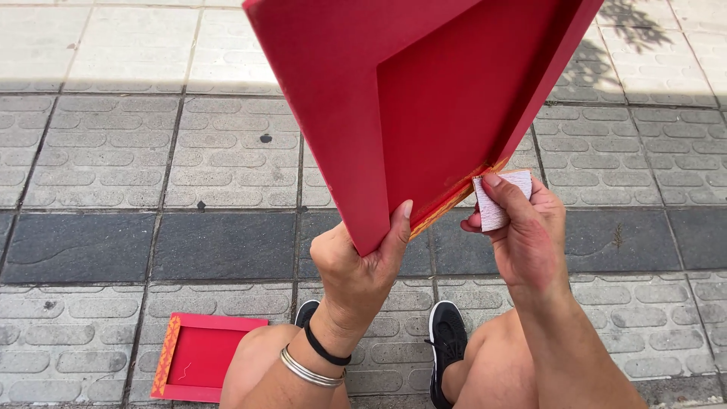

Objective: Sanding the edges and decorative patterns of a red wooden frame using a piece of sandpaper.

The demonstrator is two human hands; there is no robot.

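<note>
A large red tray-like frame [394, 98] with a raised rim is held up tilted in front of me, its lower edge showing a gold-orange strip. My left hand [356, 265] grips its lower corner, thumb on the inner face. My right hand [522, 227] pinches a small folded piece of pale sandpaper [496, 198] pressed against the frame's lower edge. The left wrist wears a silver bangle and a black band.
A smaller red tray [201, 356] with a patterned orange edge lies on the paving at the lower left, beside my knee. My black shoes [447, 333] rest on grey patterned paving tiles [113, 151]; a dark tile band runs across the middle.
</note>
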